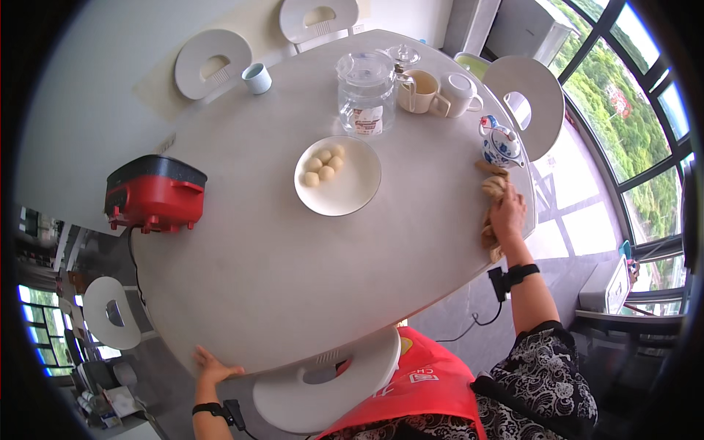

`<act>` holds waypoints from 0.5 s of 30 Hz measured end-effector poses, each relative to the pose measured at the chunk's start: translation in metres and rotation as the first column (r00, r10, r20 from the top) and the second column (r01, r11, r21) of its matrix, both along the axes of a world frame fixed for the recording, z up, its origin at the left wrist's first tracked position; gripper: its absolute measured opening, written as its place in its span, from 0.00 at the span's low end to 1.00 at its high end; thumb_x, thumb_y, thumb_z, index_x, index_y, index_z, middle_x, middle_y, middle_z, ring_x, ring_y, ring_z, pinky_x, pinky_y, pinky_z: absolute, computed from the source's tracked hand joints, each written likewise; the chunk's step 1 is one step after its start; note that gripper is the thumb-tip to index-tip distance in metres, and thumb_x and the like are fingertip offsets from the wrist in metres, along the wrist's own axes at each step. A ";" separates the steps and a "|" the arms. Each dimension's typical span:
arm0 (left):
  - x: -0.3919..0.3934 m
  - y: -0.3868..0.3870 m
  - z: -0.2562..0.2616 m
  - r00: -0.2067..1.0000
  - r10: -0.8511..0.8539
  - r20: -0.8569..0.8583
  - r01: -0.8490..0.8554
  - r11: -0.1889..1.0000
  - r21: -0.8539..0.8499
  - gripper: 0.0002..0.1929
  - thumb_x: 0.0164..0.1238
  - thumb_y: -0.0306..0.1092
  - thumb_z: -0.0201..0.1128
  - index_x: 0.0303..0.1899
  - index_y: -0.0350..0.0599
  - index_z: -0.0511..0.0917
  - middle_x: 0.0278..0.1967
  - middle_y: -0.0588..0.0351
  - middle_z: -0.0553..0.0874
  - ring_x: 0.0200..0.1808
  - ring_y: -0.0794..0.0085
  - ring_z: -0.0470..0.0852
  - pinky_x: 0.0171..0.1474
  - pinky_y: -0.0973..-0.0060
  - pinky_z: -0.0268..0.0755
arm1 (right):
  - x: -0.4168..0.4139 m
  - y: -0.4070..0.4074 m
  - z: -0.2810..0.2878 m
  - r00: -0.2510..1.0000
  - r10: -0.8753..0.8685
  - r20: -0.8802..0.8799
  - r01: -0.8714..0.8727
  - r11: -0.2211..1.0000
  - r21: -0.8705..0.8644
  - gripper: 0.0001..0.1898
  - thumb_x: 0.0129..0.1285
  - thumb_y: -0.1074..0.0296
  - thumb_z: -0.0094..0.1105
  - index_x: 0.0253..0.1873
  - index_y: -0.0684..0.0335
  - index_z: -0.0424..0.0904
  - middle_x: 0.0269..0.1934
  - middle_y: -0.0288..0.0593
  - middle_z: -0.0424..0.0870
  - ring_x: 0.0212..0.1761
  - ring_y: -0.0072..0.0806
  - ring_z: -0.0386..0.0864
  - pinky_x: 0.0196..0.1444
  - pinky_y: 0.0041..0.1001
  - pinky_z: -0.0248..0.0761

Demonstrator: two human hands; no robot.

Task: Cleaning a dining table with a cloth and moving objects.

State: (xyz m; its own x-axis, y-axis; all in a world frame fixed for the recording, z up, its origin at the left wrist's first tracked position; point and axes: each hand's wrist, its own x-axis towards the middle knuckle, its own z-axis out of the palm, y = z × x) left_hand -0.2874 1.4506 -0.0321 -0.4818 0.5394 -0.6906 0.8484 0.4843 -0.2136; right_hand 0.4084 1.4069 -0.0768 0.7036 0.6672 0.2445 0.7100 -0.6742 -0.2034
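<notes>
My right hand (508, 213) grips a bunched brown cloth (494, 188) pressed to the tabletop near its right edge. Part of the cloth is hidden beneath the fingers and palm. Just beyond it stands a blue-and-white porcelain teapot (501, 146), close to the cloth's far end. My left hand (213, 367) rests on the near left rim of the grey table (264, 275), fingers apart and holding nothing. Towards the table's middle, a white bowl (352, 190) contains several pale round balls (326, 173), gathered on its left side.
A red electric cooker (157, 192) with a dark pan stands at left, its cord hanging down. Behind the bowl are a clear pitcher (366, 99), a beige mug (421, 91), an upturned mug (459, 93) and a pale blue cup (257, 78). A white chair (330, 390) touches the near side.
</notes>
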 end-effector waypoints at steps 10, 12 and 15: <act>0.011 -0.013 0.005 0.993 -0.022 0.114 0.003 0.987 0.164 0.74 0.25 0.51 0.78 0.63 0.39 0.21 0.64 0.32 0.25 0.67 0.43 0.22 0.67 0.52 0.34 | 0.010 -0.051 -0.005 0.939 -0.340 -0.052 0.336 0.939 -0.074 0.24 0.62 0.60 0.43 0.62 0.60 0.59 0.59 0.47 0.66 0.61 0.46 0.61 0.64 0.34 0.52; 0.012 -0.019 0.013 0.993 -0.037 0.116 0.016 0.983 0.183 0.73 0.27 0.53 0.77 0.64 0.39 0.22 0.64 0.32 0.24 0.66 0.42 0.21 0.66 0.48 0.32 | -0.024 -0.049 0.004 0.944 -0.314 -0.098 0.309 0.949 -0.064 0.25 0.61 0.60 0.44 0.62 0.62 0.59 0.59 0.49 0.66 0.61 0.48 0.61 0.64 0.35 0.52; 0.020 -0.021 0.015 0.990 -0.094 0.109 0.071 0.978 0.197 0.70 0.30 0.57 0.74 0.64 0.40 0.24 0.64 0.31 0.25 0.66 0.41 0.21 0.64 0.43 0.31 | -0.068 -0.043 0.003 0.962 -0.247 -0.115 0.246 0.969 -0.022 0.26 0.59 0.63 0.47 0.61 0.66 0.59 0.59 0.52 0.65 0.60 0.49 0.61 0.63 0.37 0.52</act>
State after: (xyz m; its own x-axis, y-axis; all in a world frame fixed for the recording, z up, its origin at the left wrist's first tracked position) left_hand -0.2671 1.4298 -0.0176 -0.3523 0.7022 -0.6188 0.9007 0.4340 -0.0203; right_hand 0.3404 1.3642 -0.0741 0.8697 0.4712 0.1467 0.4935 -0.8271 -0.2690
